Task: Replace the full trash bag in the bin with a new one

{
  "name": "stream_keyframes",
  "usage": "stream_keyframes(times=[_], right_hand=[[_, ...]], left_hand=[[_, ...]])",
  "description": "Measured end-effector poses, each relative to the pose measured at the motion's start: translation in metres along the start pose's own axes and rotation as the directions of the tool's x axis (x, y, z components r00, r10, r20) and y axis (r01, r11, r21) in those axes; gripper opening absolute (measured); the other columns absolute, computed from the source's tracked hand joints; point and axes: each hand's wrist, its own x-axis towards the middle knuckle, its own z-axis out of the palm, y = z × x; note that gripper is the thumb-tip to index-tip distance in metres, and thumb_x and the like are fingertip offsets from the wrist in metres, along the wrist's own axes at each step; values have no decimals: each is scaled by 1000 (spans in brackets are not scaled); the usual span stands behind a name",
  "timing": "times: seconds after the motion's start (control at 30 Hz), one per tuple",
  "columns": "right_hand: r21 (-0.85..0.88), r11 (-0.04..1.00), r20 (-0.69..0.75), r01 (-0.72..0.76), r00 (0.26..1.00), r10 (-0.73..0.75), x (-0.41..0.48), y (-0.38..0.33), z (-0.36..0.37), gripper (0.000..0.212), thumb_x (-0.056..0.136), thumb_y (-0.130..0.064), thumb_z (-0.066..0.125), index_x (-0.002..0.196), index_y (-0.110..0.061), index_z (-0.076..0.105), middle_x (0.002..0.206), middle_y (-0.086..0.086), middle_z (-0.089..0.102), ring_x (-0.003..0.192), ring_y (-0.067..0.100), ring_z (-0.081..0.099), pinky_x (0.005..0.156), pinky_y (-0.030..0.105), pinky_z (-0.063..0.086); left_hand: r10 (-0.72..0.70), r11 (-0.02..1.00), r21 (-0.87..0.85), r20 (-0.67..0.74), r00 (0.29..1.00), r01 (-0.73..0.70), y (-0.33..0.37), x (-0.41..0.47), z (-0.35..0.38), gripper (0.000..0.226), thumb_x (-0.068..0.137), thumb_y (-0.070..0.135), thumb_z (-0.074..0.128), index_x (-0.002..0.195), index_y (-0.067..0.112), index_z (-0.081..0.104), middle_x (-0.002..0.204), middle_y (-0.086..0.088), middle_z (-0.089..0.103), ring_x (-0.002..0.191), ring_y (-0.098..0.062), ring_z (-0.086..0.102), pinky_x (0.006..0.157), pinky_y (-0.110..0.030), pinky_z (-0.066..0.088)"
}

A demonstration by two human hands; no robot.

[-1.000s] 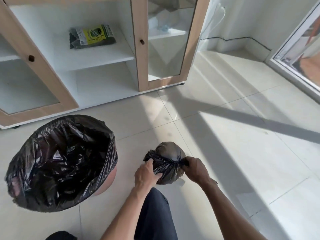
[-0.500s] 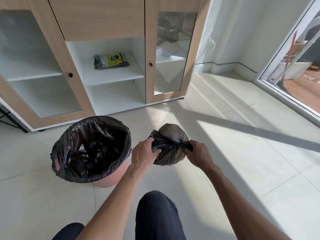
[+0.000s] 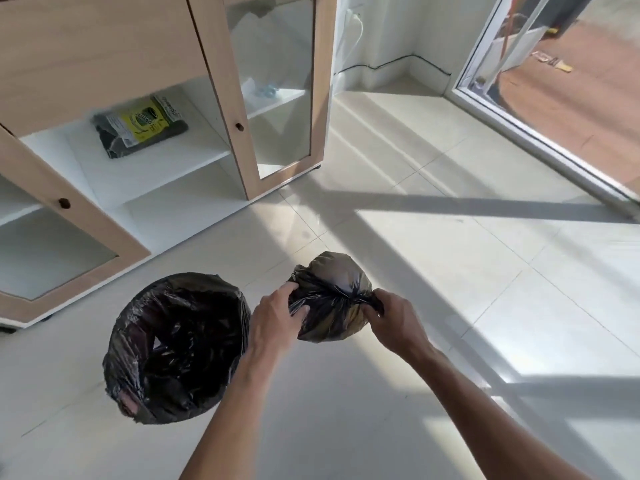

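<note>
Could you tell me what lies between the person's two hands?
The bunched black trash bag, held by left hand and right hand, in the head view.

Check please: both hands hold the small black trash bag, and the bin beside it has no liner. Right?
No: in the head view the bin already has a black liner. The left hand and right hand hold the trash bag.

The only printing I can see is on the yellow label of the pack (image 3: 140, 128) lying on the white shelf (image 3: 180, 164) of the cabinet ahead of me. It carries a dark round emblem and lines of lettering, but all of it is too blurred for me to read a single word or number.
</note>
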Motion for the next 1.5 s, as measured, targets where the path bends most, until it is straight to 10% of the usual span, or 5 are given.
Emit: stream_keyframes(times=[0.87,1.2,1.5], right_hand=[[276,911,-108,-306,932,346,-167,-103,-327,14,86,-23,61,72,-21,56,85,-1,55,76,21,54,67,33,41],[307,880,-192,-363,882,431,-174,9,-453,14,86,-24,62,78,-14,60,80,1,61,76,22,55,68,37,46],[324,844,-273,-428,812,516,-145,105,-546,12,87,-27,62,81,-16,64,87,3,61,82,24,56,68,35,44]], left_hand=[[208,888,323,351,913,-326,300,-119,-201,28,92,30,58,119,20,59,109,-4,69,104,-27,63,82,-35,51],[252,512,671,480,840,-536,478,-111,-108,17,94,16,56,107,19,66,107,0,71,100,-17,70,80,-27,54],[352,760,402,406,843,-511,603,-63,-39,26,94,34,61,114,17,66,111,-5,70,106,-27,65,85,-32,48]])
